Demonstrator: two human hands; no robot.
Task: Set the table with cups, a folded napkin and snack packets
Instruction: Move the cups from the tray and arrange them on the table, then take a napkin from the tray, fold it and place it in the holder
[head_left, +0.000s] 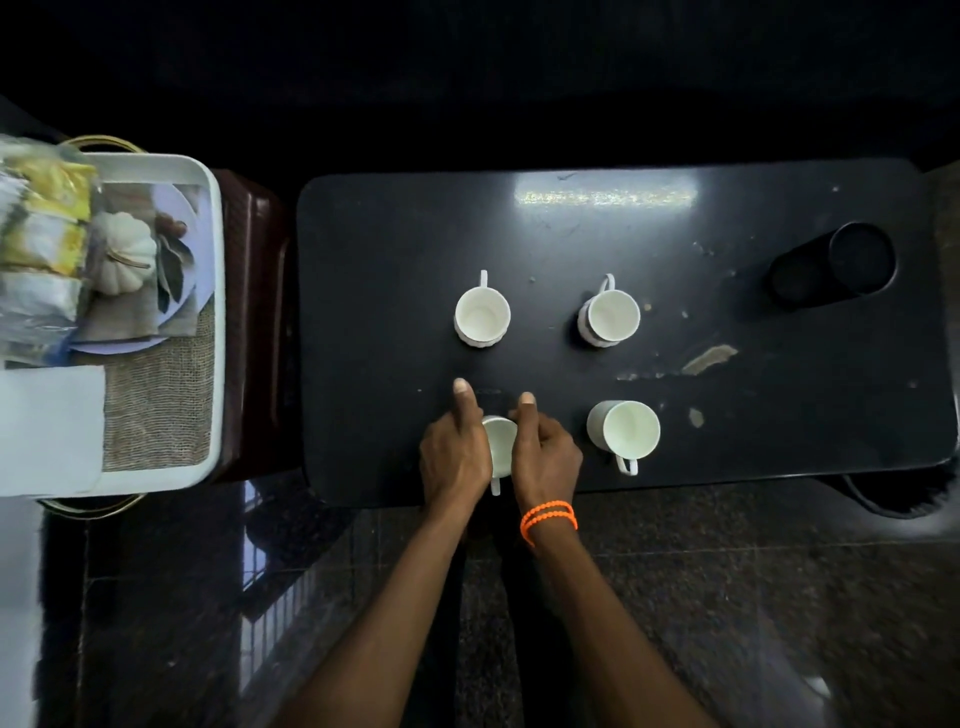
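Several white cups stand upright on the black table (597, 234). Two are at the back, the left one (482, 315) and the right one (609, 317), both with handles pointing away. A third cup (625, 431) stands front right, handle toward me. The front-left cup (500, 444) sits between my hands: my left hand (456, 452) grips its left side and my right hand (545, 452), with an orange wristband, its right side. Both index fingers stick out past the rim. Snack packets (44, 228) and a white napkin (49, 426) lie in the white tray (215, 291) at the left.
The tray rests on a dark red stand left of the table and also bears a printed mat showing a white pumpkin (124, 252). A black cylindrical holder (836, 267) lies at the table's back right. Scuffed patches mark the tabletop. A dark polished floor lies below.
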